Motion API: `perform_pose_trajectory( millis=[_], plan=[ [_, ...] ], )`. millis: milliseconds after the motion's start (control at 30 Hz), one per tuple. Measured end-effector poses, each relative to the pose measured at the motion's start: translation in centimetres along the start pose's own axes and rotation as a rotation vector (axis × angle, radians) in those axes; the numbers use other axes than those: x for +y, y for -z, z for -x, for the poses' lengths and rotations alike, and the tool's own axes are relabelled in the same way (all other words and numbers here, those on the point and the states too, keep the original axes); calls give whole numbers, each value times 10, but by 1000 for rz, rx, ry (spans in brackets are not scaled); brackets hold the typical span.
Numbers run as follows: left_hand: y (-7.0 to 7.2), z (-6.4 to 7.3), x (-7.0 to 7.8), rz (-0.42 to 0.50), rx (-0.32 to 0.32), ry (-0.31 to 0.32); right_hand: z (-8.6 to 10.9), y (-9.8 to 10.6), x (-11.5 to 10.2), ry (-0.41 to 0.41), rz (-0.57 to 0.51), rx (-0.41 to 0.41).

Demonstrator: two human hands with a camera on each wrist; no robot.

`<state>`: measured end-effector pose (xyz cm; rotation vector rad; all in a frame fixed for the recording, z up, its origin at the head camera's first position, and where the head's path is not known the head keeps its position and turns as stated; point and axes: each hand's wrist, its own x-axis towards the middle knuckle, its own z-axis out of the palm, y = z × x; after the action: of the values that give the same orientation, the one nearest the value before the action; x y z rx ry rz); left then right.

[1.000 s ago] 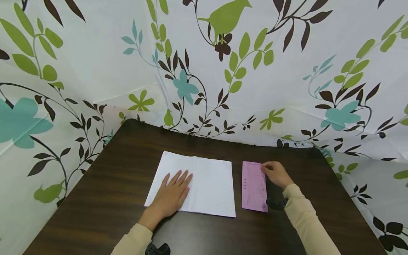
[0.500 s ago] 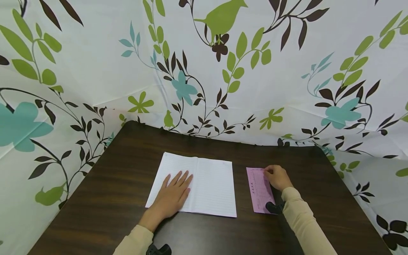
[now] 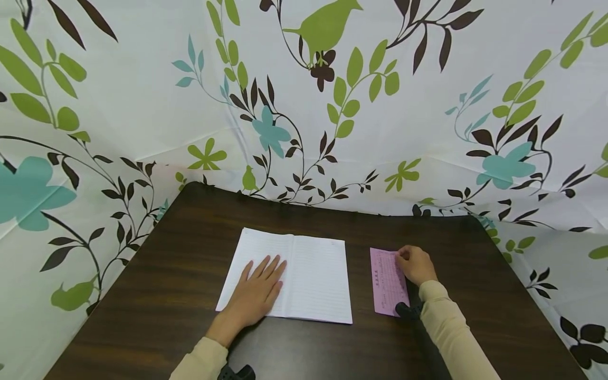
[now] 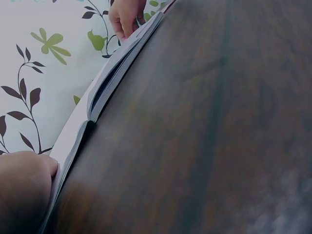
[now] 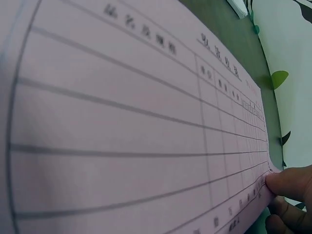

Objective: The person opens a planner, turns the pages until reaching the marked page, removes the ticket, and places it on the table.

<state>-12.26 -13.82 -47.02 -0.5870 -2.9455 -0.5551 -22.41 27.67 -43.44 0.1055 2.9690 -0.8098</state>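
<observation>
An open notebook with lined white pages (image 3: 319, 274) lies on the dark wooden table. Flat on its left page rests my left hand (image 3: 256, 290), fingers straight and slightly spread. To the notebook's right is a pink printed form slip (image 3: 387, 282), with ruled rows and columns of characters. My right hand (image 3: 416, 265) pinches the slip's right edge near its far corner; in the right wrist view the thumb (image 5: 290, 184) lies on top of the paper and curled fingers are under it. The left wrist view shows the notebook's pages (image 4: 105, 92) edge-on.
The dark wooden table (image 3: 157, 295) reaches back to a white cloth (image 3: 404, 116) printed with leaves, flowers and birds, which hangs behind and at both sides. A black wrist device (image 3: 408, 310) on the right arm covers the slip's near right corner.
My right hand has shifted the pink slip a little rightward, away from the notebook, and the slip has turned slightly. The left hand has stayed on the left page.
</observation>
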Motion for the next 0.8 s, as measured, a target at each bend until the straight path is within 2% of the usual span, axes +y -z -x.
perform_pose_trajectory(
  millis=[100,200,300,367,467,600,700,800],
  plan=[
    [0,1,-1,15,20,-8,1,-3,1,7,13,18],
    [-2,2,-3,18,54,-25,5,-5,-4,32,55,82],
    [-4,5,-4,27,60,-30,13,-5,-21,85,65,157],
    [-6,6,-5,28,57,-24,21,-6,-39,130,40,166],
    [-11,7,-8,12,77,-21,34,-14,-72,247,7,108],
    [-14,6,-8,7,101,-20,61,-39,-109,398,17,-10],
    [-8,4,-4,30,78,-16,83,-60,-125,459,36,-82],
    [-3,2,0,40,40,3,100,-80,-130,506,53,-105]
  ],
)
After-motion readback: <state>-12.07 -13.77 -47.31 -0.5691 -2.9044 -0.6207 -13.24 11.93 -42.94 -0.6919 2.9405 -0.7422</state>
